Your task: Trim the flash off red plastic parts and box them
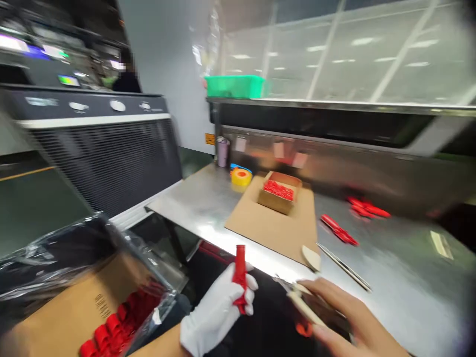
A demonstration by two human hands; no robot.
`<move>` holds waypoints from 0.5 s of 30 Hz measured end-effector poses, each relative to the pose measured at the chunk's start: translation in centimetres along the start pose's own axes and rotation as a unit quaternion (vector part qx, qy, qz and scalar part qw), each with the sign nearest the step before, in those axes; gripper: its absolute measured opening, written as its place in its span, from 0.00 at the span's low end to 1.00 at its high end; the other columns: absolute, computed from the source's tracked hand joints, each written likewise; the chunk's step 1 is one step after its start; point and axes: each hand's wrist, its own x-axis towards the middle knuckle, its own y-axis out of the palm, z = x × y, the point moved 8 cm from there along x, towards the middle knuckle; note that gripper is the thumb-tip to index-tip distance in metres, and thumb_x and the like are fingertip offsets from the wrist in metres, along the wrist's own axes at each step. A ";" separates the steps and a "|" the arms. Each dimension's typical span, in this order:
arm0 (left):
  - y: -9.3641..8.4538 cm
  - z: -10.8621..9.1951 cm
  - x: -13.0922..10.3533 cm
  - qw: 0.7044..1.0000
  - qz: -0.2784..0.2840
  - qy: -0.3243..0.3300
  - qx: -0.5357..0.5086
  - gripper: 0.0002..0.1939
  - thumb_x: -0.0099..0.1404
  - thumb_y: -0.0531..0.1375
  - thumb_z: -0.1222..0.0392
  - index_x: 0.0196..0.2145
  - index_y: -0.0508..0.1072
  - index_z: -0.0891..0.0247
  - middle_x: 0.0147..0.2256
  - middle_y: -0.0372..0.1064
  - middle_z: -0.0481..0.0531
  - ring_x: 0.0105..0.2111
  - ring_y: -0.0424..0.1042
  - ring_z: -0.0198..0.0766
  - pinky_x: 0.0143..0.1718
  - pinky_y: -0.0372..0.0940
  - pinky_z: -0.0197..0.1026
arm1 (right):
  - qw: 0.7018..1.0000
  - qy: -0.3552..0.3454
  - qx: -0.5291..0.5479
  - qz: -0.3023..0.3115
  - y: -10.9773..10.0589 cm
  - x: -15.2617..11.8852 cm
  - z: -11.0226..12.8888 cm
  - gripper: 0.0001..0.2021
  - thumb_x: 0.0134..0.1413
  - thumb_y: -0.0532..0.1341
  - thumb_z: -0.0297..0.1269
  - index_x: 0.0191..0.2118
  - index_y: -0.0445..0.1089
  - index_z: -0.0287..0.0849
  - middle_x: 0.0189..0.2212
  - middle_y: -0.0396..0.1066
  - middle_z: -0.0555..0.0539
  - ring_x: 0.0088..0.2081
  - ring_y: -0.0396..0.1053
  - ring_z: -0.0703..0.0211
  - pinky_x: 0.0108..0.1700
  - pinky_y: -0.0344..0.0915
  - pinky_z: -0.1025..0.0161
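Note:
My left hand [219, 305], in a white glove, is wrapped round a red tube-like plastic part [241, 263] held upright, its narrow end pointing up. To the right, my bare right hand [351, 312] grips a pair of nippers [304, 303] with cream handles; their metal tip points left toward the red part, apart from it. The nippers are blurred, so whether the jaws are parted is unclear. A small orange-red curved piece [305, 329] shows under the handles. At lower left, several red parts [113, 325] lie in a plastic-lined box [55, 317].
On the metal table [186, 208], a cardboard sheet [256, 223] bears a small carton [273, 202] of red pieces. Yellow tape [241, 177], a can [222, 152], tweezers [345, 267] and red-handled tools [338, 230] lie around. A green basket [234, 87] sits on the shelf. A person [127, 79] is far left.

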 end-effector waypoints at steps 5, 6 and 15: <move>-0.7 -0.2 0.2 1.000 -0.016 -0.017 0.010 0.25 0.57 0.62 0.65 0.53 0.68 0.61 0.47 0.70 0.56 0.39 0.68 0.38 0.35 0.63 0.39 | 0.995 -0.103 -0.013 -0.013 -2.3 1.7 8.1 0.26 0.50 0.63 0.35 0.57 0.66 0.42 0.46 0.65 0.41 0.43 0.67 0.47 0.43 0.68 0.55; -0.9 0.0 0.2 0.999 -0.025 -0.024 0.018 0.25 0.57 0.62 0.64 0.54 0.68 0.60 0.49 0.70 0.57 0.41 0.69 0.39 0.36 0.64 0.40 | 0.992 -0.113 -0.051 -0.011 -2.3 2.0 9.0 0.26 0.47 0.64 0.33 0.55 0.67 0.40 0.45 0.65 0.41 0.42 0.66 0.47 0.43 0.67 0.55; -1.9 0.5 -0.2 0.991 -0.063 -0.017 0.120 0.27 0.61 0.59 0.62 0.58 0.66 0.53 0.57 0.67 0.53 0.55 0.67 0.46 0.47 0.67 0.43 | 0.938 -0.199 -0.280 0.043 0.8 2.0 12.0 0.21 0.49 0.66 0.36 0.48 0.66 0.33 0.39 0.61 0.43 0.37 0.58 0.49 0.37 0.60 0.54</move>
